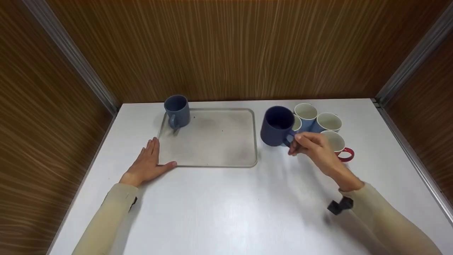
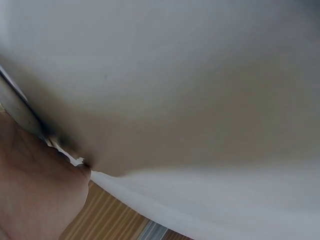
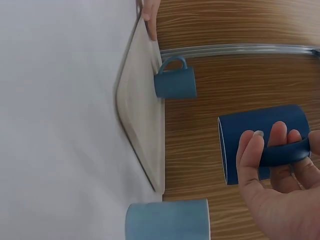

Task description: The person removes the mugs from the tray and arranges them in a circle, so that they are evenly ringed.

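Note:
My right hand [image 1: 316, 150] grips a dark blue mug [image 1: 274, 131] by its handle, with fingers curled round it. That mug is upright and raised off the table, right of the beige tray [image 1: 219, 141]. The right wrist view shows the fingers [image 3: 250, 155] around the handle. My left hand [image 1: 148, 164] lies at the tray's front left corner, fingers straight along the left edge and thumb at the front edge. A grey-blue mug [image 1: 178, 113] stands on the tray's back left corner, handle toward the front.
Several mugs with white insides cluster at the right, among them a light blue mug [image 1: 328, 122] and one with a red handle [image 1: 347, 154]. A wood-grain panel [image 1: 226, 49] rises behind the white table [image 1: 226, 212], with more panels at both sides.

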`<state>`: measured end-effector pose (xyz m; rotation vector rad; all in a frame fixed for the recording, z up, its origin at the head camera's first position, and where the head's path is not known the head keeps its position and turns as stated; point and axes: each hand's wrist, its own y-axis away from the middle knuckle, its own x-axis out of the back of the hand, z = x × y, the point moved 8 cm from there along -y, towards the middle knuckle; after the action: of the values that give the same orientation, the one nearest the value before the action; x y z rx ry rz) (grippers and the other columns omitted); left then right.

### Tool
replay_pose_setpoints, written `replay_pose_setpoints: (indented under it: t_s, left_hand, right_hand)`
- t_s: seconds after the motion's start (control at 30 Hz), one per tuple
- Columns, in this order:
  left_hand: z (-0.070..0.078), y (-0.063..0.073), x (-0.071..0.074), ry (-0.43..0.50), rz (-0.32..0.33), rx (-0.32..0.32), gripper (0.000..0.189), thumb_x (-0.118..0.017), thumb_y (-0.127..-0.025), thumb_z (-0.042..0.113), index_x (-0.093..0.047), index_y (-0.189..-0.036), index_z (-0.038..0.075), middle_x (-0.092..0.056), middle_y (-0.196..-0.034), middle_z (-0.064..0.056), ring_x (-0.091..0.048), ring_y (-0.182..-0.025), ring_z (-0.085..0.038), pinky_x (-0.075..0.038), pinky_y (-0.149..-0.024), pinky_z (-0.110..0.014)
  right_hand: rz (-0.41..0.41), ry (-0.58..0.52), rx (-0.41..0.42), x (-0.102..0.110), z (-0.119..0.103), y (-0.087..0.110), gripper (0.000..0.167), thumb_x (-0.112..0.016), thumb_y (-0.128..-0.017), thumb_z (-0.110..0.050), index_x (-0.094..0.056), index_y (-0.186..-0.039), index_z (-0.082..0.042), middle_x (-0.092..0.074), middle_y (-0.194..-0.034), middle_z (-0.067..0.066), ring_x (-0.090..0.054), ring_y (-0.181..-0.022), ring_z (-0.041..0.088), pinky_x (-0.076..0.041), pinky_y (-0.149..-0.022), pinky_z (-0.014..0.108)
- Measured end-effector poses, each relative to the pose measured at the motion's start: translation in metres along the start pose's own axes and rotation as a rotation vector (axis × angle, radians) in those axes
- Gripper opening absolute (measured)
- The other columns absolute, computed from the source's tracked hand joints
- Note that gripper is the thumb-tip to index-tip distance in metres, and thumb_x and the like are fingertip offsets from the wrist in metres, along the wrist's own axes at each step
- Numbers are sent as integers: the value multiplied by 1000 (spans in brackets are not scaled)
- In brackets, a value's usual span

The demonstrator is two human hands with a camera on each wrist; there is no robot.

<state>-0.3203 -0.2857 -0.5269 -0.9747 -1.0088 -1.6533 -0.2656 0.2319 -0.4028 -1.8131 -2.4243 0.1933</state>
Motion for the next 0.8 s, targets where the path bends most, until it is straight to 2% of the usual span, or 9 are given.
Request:
replay_pose_setpoints:
  t_s: [0.13, 0.3, 0.57, 0.8]
  left_hand:
    - [1, -1, -1, -2, 15, -5, 131, -47, -92, 89, 5, -168, -5, 8, -178, -23, 6, -167, -41, -1, -136, -57]
    - [1, -4, -2, 2, 13, -4, 132, -47, -92, 90, 5, -168, -4, 9, -178, -23, 7, -167, -41, -1, -136, -57]
    - [-1, -4, -3, 8, 6, 3, 133, -45, -90, 92, 8, -169, -2, 11, -179, -20, 9, -167, -38, 0, -136, -56]
    - [0, -2, -3, 14, 12, 2, 131, -47, -92, 90, 7, -169, -2, 10, -179, -20, 8, -167, -39, -1, -136, -56]
  right_hand:
    - [46, -13, -17, 13, 2, 19, 39, -52, -113, -8, -52, -103, 30, -72, -85, 9, -75, -78, 20, -66, -80, 29]
    - [102, 39, -35, 25, 5, 38, 40, -52, -113, -10, -56, -96, 26, -70, -81, 9, -74, -76, 19, -66, -79, 29]
    - [108, 50, -36, 38, 9, 61, 36, -52, -112, -6, -59, -95, 24, -68, -80, 10, -74, -75, 22, -67, -78, 30]
    - [126, 23, -51, 54, 24, 72, 34, -52, -111, -3, -56, -96, 28, -69, -79, 10, -72, -74, 20, -66, -78, 29]
